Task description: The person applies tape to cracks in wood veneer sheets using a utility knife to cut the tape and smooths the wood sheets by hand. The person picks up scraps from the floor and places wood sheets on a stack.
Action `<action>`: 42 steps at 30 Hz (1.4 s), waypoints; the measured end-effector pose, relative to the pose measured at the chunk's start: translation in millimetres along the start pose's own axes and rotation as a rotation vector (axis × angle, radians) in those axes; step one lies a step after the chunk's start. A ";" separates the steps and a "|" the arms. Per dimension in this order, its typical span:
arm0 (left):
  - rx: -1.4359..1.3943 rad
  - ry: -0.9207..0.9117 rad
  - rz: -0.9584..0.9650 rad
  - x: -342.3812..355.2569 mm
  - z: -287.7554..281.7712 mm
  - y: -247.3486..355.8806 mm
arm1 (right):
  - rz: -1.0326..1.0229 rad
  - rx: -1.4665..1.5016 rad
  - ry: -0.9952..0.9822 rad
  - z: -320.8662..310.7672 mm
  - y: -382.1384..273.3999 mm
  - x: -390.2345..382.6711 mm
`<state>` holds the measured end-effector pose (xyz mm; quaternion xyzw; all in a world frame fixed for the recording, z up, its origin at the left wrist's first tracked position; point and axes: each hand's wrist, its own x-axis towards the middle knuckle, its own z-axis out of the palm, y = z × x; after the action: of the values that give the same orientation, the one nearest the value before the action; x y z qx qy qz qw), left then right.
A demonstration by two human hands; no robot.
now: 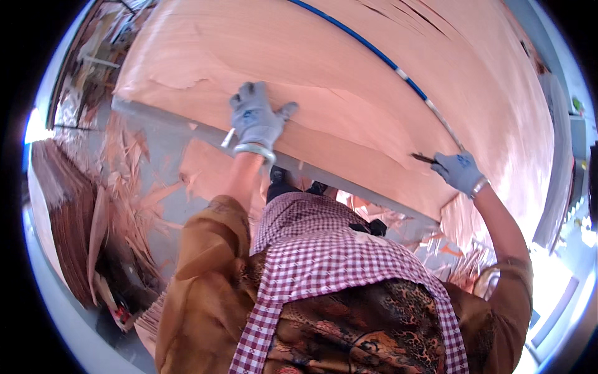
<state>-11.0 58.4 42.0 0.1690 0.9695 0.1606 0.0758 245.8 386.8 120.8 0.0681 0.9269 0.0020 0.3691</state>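
Observation:
Large, thin pinkish sheets that look like wood veneer [349, 124] lie stacked over a table. My left hand [255, 118], in a light grey glove, presses with fingers spread on the top sheet close to the table's near edge. Further right, my gloved right hand [460, 173] is closed round a dark, slim knife-like tool [425, 158], its tip pointing left over the sheet. A long blue and white rod [367, 45] runs across the veneer from the far edge down to my right hand. Whether that hand also touches the rod I cannot tell.
The grey table edge [168, 118] slants down to the right in front of me. Torn veneer scraps [128, 162] litter the floor, with a stack of brownish sheets [68, 218] at the left. Splits [423, 15] show in the veneer's far part.

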 end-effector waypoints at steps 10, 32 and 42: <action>-0.046 0.041 -0.063 -0.5 5.4 -0.3 | -0.325 -0.007 0.321 -108.3 -174.4 161.8; 0.018 0.014 -0.043 -0.5 -1.0 3.1 | 0.298 0.102 0.177 67.4 -76.9 -5.3; 0.048 0.041 -0.028 -3.4 1.5 7.0 | 0.085 0.640 0.747 51.2 -46.6 -14.3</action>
<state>-5.4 63.8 43.2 0.1540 0.9767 0.1396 0.0543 285.3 336.5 90.8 0.2103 0.9464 -0.2433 -0.0284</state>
